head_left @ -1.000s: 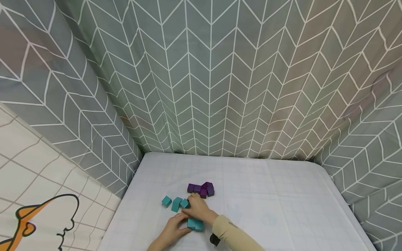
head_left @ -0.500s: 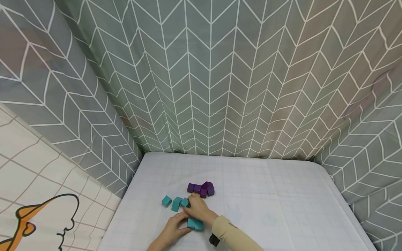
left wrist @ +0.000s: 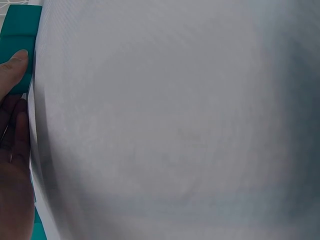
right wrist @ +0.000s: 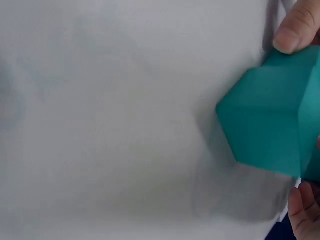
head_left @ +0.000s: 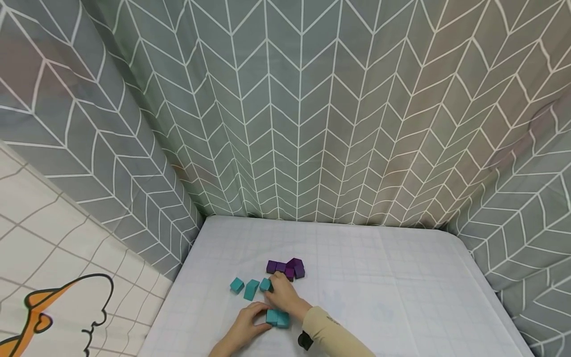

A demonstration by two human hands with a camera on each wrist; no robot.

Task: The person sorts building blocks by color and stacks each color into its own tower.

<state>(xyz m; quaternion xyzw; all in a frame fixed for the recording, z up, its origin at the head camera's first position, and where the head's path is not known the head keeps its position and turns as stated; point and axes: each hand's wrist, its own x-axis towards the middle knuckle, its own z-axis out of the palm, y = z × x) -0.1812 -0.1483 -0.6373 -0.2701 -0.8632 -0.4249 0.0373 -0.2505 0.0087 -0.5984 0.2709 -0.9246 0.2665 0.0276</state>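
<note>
Near the front of the table, my left hand (head_left: 244, 325) pinches the side of two joined teal cubes (head_left: 277, 319), the thumb at the near edge. In the left wrist view, its thumb (left wrist: 15, 65) lies on the teal surface. My right hand (head_left: 285, 295) reaches beyond this pair and holds a small teal cube (head_left: 265, 284) at its fingertips. The right wrist view shows teal blocks (right wrist: 270, 120) up close, with a thumb tip on their upper edge. A teal piece (head_left: 251, 290) and a loose teal cube (head_left: 237, 285) lie left of the held cube.
A cluster of purple blocks (head_left: 290, 272) sits just past the right fingertips. The white-covered table (head_left: 379, 287) extends to the right. Patterned curtains (head_left: 303, 124) enclose the back and sides. A black wrist device (head_left: 305, 340) is by the right sleeve.
My right hand has shifted slightly right and away from me with the small teal cube, widening its gap from the neighbouring teal piece. My left hand and the joined pair stay put.
</note>
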